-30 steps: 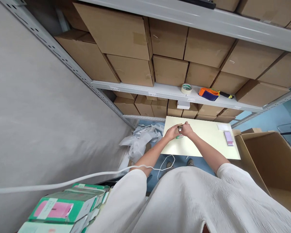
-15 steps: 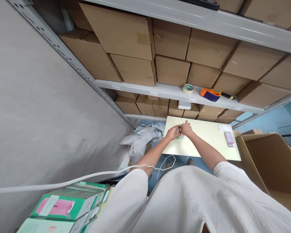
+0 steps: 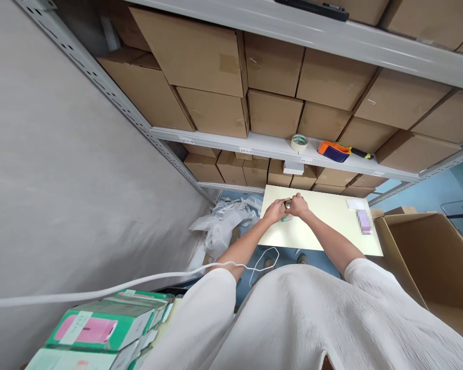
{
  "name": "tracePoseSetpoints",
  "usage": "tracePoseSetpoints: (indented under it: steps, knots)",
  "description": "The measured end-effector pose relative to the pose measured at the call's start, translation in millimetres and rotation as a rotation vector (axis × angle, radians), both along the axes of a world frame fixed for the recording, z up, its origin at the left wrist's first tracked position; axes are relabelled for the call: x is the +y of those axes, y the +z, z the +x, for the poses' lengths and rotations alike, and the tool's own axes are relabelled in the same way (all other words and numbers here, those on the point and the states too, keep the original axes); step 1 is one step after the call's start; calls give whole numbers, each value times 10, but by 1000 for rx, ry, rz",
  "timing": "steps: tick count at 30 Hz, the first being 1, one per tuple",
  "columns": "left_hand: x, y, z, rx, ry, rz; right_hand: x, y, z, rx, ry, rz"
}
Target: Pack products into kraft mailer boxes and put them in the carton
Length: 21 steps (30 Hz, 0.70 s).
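Note:
Over the pale yellow tabletop [image 3: 324, 221], my left hand [image 3: 275, 210] and my right hand [image 3: 298, 205] meet with bent fingers. Between them they grip a small shiny round object [image 3: 288, 204], dark and silvery; its kind is too small to make out. Just below it, a green-and-white packet [image 3: 287, 218] shows partly, much of it covered by my left hand. Whether the round object touches that packet I cannot tell. Farther right on the table lie a white flat item [image 3: 356, 204] and a blurred purple item [image 3: 364, 221].
Shelves of cardboard boxes [image 3: 275, 113] rise behind the table. A tape roll [image 3: 299, 142] and an orange-and-blue tool [image 3: 334, 151] sit on a shelf edge. An open carton [image 3: 428, 257] stands right, green packages [image 3: 88, 329] lower left. A white cable [image 3: 139, 281] crosses my left arm.
My right hand has shifted very slightly, and a bit more of the shiny round object shows between my hands. Everything else stays in place.

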<state>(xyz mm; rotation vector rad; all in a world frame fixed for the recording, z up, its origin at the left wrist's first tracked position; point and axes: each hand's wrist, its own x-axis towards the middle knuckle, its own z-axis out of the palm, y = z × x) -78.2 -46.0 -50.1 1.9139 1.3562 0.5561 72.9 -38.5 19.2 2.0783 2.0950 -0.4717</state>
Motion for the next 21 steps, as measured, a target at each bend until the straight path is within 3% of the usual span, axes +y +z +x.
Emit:
tracePoseSetpoints:
  steps: [4, 10, 21]
  knots:
    - [2, -5, 1, 26, 30, -20, -26, 113, 48, 70, -18, 51]
    - [37, 58, -25, 69, 71, -44, 31, 415, 131, 182, -3, 157]
    - [316, 110, -205, 26, 172, -11, 201, 866, 406, 452, -73, 454]
